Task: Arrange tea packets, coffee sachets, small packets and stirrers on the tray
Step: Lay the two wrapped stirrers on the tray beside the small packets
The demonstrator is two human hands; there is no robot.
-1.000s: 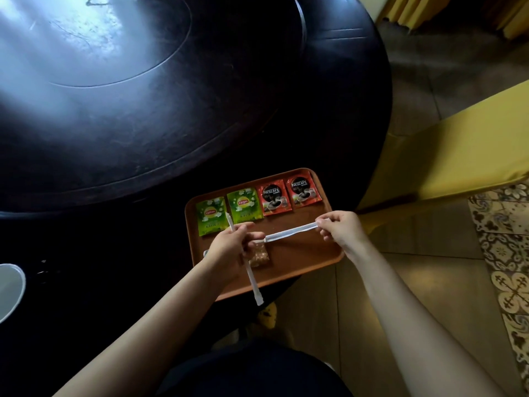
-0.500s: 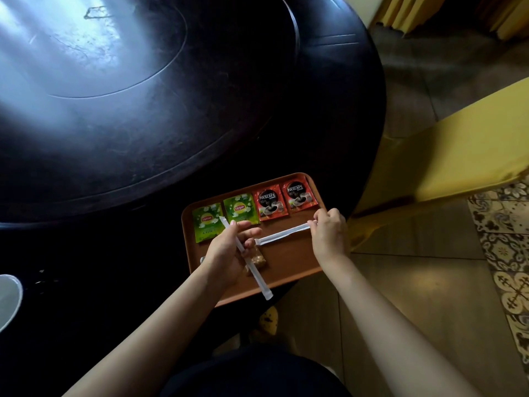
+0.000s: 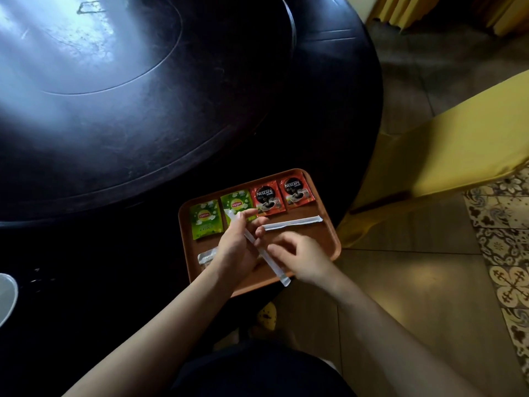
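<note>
An orange tray (image 3: 329, 239) lies at the near edge of a dark round table. Along its far side sit two green tea packets (image 3: 205, 220) (image 3: 239, 203) and two red coffee sachets (image 3: 266, 197) (image 3: 297, 189). One white wrapped stirrer (image 3: 294, 222) lies flat across the tray below the sachets. My left hand (image 3: 237, 247) grips a second wrapped stirrer (image 3: 272, 263), which slants down to the tray's near edge. My right hand (image 3: 300, 259) hovers beside that stirrer with its fingers apart, blurred. A small clear packet (image 3: 205, 257) peeks out left of my left hand.
The dark table (image 3: 143, 110) has a round raised centre panel. A white dish (image 3: 7, 293) sits at the far left edge. A yellow-covered chair (image 3: 443, 153) stands to the right over tiled floor.
My right hand let go of the first stirrer, which now lies flat on the tray, and moved back left toward the stirrer held in my left hand.
</note>
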